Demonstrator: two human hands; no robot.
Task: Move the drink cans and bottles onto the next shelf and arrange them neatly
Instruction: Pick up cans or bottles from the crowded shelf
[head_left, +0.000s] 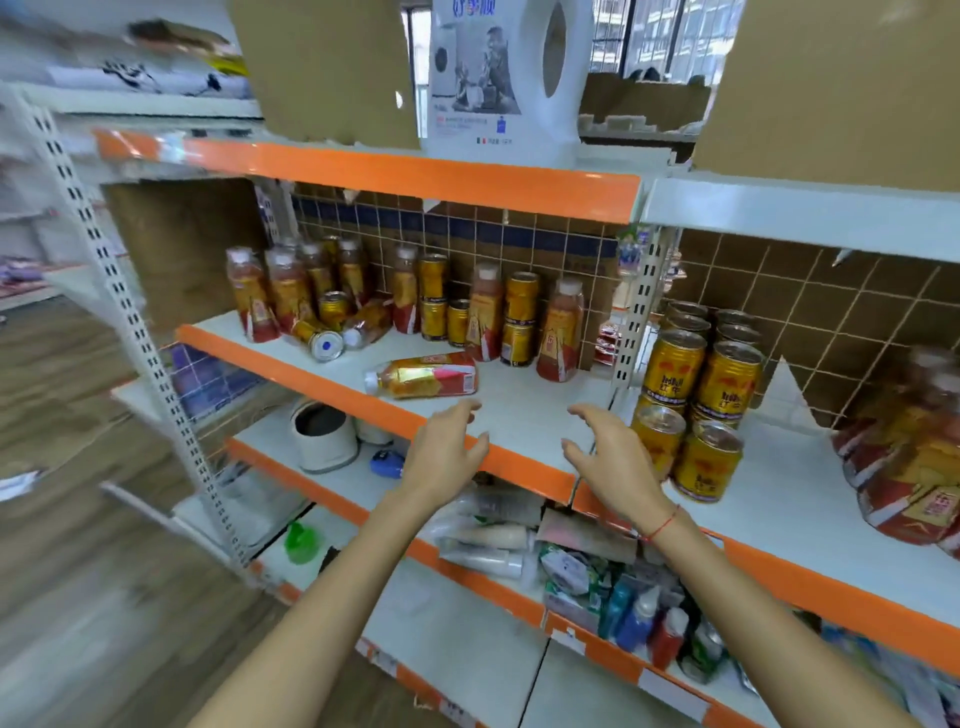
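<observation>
Both hands are hovering empty over the front lip of the left shelf (519, 415), left hand (441, 457) and right hand (613, 462) with fingers spread wide and loosely curved, holding nothing. Biggest worry, I'm guessing: the tipped bottle (423, 375) lying at 11 o'clock from my left hand is round and sitting near the edge, so a sloppy nudge could be sending it rolling off. Same goes for the fallen can (319, 339) further out at 10 o'clock. Reaching deep for the standing bottles and cans (488, 312) at 12 o'clock, my forearms could be clipping something over, since they're packed unevenly. Bottles are looking reddish with gold labels and pale caps, cans gold and shiny. Stacked gold cans (696, 395) are already sitting on the next shelf (795, 499) at 2 o'clock, and bumping that stack could be toppling it.
</observation>
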